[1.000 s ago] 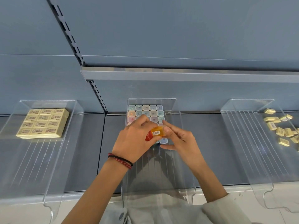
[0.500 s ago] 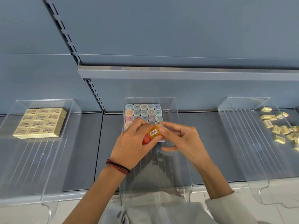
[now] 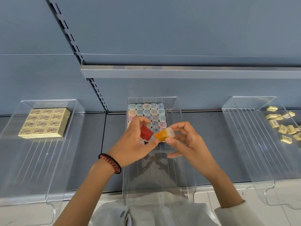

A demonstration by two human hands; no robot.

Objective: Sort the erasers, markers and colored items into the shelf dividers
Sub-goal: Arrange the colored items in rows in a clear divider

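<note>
My left hand (image 3: 132, 144) grips a small red item (image 3: 146, 132) between its fingers and thumb. My right hand (image 3: 187, 142) pinches an orange item with a clear cap (image 3: 164, 134) right beside it. Both hands hover over the middle clear divider (image 3: 176, 108), just in front of rows of pastel capped items (image 3: 151, 114) packed upright at its back. The nearest rows of these are partly hidden by my hands.
A left clear divider (image 3: 76, 111) holds a neat block of yellow erasers (image 3: 44, 123). At the right, a clear divider (image 3: 244, 121) stands with several loose yellow erasers (image 3: 283, 126) scattered beyond it on the grey shelf (image 3: 203, 128). An upper shelf edge (image 3: 179, 71) juts out above.
The red and orange items, held together before, are now split: red in my left hand, orange in my right. Both hands have lifted slightly.
</note>
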